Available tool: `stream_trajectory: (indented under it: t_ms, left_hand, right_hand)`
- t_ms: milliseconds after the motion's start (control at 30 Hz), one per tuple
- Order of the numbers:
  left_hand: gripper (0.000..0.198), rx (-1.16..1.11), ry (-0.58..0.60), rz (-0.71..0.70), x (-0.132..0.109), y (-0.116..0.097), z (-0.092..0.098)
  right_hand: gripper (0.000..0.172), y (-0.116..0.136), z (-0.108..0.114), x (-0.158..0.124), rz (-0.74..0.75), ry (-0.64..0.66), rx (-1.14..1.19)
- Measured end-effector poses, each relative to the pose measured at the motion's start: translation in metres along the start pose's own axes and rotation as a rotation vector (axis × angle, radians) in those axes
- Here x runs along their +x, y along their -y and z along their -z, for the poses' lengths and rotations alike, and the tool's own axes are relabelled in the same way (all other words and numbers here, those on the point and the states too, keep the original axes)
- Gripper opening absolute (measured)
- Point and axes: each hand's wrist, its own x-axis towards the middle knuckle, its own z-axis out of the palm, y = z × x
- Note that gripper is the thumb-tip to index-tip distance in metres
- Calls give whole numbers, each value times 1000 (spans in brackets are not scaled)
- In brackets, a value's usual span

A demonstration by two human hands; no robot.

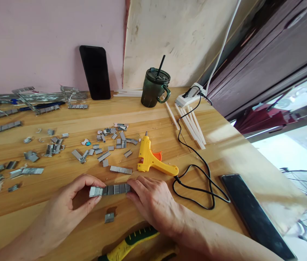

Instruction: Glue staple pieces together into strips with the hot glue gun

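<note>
A short row of grey metal clips (pixel 116 189) lies level just above the table, spanning the gap between my hands. My left hand (pixel 70 201) pinches its left end between thumb and fingers, at a brighter silver piece (pixel 96 191). The fingers of my right hand (pixel 155 201) are closed on the right end, their tips partly hidden from view. Below the row sits a single loose clip (pixel 109 217). Another joined strip of clips (pixel 121 169) rests just beyond my fingers. Past my right hand lies a yellow hot glue gun (pixel 153 159) on its side.
Loose metal clips (pixel 54 146) are scattered left and centre. White glue sticks (pixel 191 125) lie near a power strip (pixel 190 95). A black cord (pixel 210 181) loops rightward. A lidded mug (pixel 153 88), upright phone (pixel 96 72), flat phone (pixel 253 214) and yellow-green tool handle (pixel 131 243) surround the work.
</note>
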Motion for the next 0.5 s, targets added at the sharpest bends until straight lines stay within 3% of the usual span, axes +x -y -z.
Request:
stream_trajectory:
  t_ms: [500]
  left_hand:
    - [14,64,-63,-117,0,5,-2]
  right_hand:
    - [7,0,-1,0,10,-10,8]
